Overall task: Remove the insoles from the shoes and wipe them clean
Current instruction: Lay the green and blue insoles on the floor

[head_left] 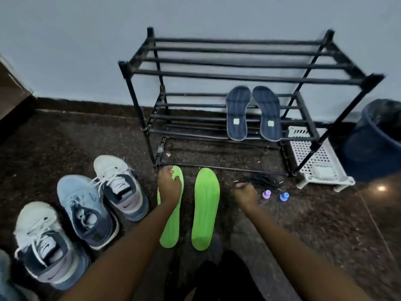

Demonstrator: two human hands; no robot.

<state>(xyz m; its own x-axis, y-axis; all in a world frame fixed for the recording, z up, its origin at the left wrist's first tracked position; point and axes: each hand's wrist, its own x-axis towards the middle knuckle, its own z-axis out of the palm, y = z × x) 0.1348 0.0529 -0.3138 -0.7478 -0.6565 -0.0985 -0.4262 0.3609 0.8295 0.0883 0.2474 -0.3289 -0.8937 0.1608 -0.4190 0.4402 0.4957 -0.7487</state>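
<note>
I'm seeing a dim, bluish view with soft, grainy detail. One small bright glare spot sits on the floor [303, 224] at the right edge. The rack [245, 72] bars bow from wide-angle distortion, and its corner posts smear with motion blur.

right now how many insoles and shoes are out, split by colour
green insoles: 2, flat on the floor; the left hand rests on the left one
dark blue insoles: 2, leaning on the black rack's lower shelf
white and navy shoes: 2
light blue shoe: 1
total: 4 insoles, 3 shoes, 7 things
</note>
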